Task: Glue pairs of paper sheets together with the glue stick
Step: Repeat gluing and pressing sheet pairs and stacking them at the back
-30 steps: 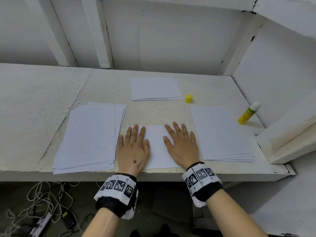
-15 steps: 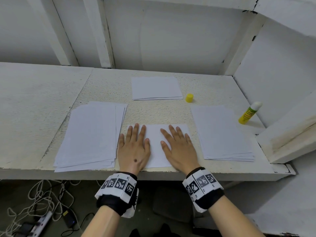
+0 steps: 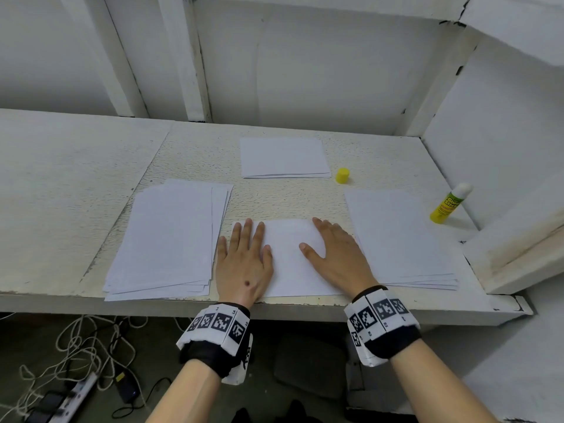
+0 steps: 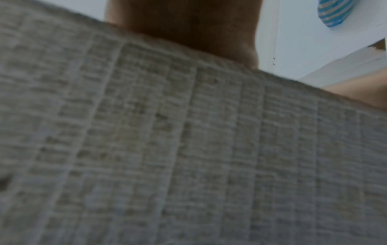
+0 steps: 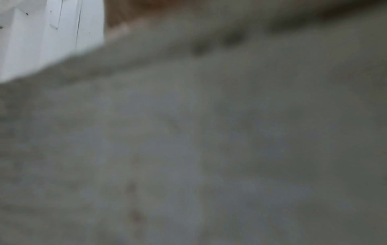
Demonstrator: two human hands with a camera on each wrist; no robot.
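Note:
A white sheet of paper (image 3: 290, 257) lies at the front middle of the white bench (image 3: 76, 184). My left hand (image 3: 244, 261) presses flat on its left side, fingers straight. My right hand (image 3: 335, 254) presses flat on its right side, fingers straight and angled up to the left. The uncapped yellow glue stick (image 3: 447, 204) leans at the far right by the wall. Its yellow cap (image 3: 342, 175) stands behind the sheet. Both wrist views are blurred and show little beyond the bench surface close up.
A fanned stack of paper (image 3: 164, 239) lies to the left and a neater stack (image 3: 396, 239) to the right. A smaller pile (image 3: 283, 157) sits at the back. A white ledge (image 3: 518, 254) juts in at the right. Cables (image 3: 76, 346) lie on the floor.
My right hand has slid to the right across the sheet, away from the left hand. The left hand has stayed in place.

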